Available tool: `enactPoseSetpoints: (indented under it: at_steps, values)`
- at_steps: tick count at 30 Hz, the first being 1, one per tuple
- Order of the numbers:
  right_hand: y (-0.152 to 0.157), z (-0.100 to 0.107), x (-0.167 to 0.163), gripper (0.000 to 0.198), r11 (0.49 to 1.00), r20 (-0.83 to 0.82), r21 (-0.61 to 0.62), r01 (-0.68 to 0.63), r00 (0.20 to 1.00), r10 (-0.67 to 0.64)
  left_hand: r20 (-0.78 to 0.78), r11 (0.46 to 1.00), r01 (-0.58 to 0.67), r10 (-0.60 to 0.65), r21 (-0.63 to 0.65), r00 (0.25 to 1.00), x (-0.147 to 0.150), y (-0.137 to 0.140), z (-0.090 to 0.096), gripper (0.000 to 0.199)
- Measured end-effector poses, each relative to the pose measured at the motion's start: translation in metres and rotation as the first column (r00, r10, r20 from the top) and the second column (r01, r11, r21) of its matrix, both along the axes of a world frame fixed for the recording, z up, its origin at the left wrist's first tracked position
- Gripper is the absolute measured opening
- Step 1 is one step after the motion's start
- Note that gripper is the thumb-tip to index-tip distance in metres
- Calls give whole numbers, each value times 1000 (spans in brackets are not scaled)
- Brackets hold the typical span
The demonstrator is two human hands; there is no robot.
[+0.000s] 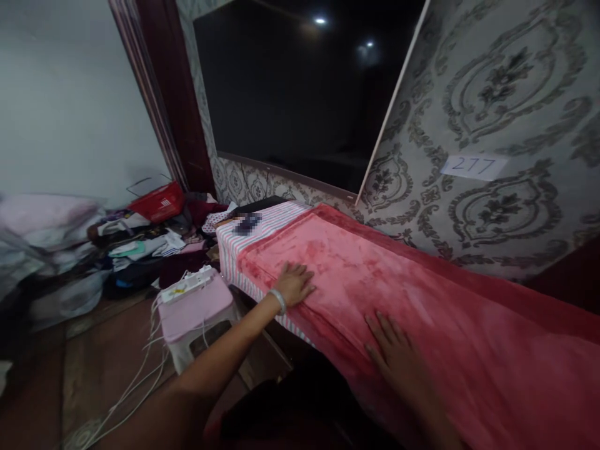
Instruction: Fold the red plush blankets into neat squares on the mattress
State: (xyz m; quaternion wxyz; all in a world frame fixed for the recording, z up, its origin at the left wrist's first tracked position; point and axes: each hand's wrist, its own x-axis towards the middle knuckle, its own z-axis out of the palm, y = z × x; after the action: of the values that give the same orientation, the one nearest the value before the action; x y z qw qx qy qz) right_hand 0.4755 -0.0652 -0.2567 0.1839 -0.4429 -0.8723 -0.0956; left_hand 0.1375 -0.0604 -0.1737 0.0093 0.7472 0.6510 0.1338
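A pink and red plush blanket (347, 256) lies spread over a long low surface, partly hanging down the near side. On its near edge rests my left hand (291, 284), palm down with fingers spread, a bracelet (278, 301) on the wrist. Farther right, my right hand (394, 350) also lies flat on the plush, fingers apart. Neither hand grips anything. Under the blanket's left end shows a striped cloth (276, 224) with a blurred dark object (246, 224) on it.
Left of the surface stands a pink stool (197, 312) bearing a white power strip (186, 284), with cables trailing to the floor. Behind it are heaped clothes (140, 247) and a red basket (159, 201). A large television (300, 94) hangs on the patterned wall (506, 81).
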Motion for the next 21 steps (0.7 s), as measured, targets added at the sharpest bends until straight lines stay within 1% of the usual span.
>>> enactPoseSetpoints:
  at_steps: [3,4,6,7,9,10,13,15,17,19,21]
  values:
    - [3,-5,2,57,1000,-2,22,-14,1000,15,-40,985,-164,166,44,985,-30,3,10,57]
    - [3,-6,3,57,1000,-4,26,-13,1000,13,-57,974,-226,227,35,972,-40,5,12,61]
    - [4,-8,5,57,999,-4,29,-13,1000,14,-83,945,-325,321,-34,943,-57,11,11,67]
    - [4,-9,6,57,999,-6,29,-17,1000,17,-93,931,-356,348,-84,933,-64,14,9,70]
    - [4,-9,7,58,999,-13,25,-24,1000,24,-103,912,-379,367,-158,925,-72,17,3,72]
    - [3,-9,7,58,999,-18,22,-25,1000,26,-103,911,-379,367,-162,925,-74,18,0,72]
    - [2,-6,5,58,1000,-24,-3,-12,1000,12,-90,929,-360,353,-88,931,-79,18,-3,64]
    - [0,-2,3,58,999,-12,-36,5,1000,-5,-74,922,-387,385,-15,920,-86,17,0,56]
    - [-2,4,0,57,997,9,-77,24,1000,-24,-40,889,-458,458,15,888,-96,18,6,52]
    - [-4,12,-3,57,993,24,-114,39,999,-37,-5,860,-509,509,-10,860,-107,22,14,50]
    - [-6,19,-6,57,988,25,-142,53,998,-50,19,859,-509,510,-49,860,-117,29,23,49]
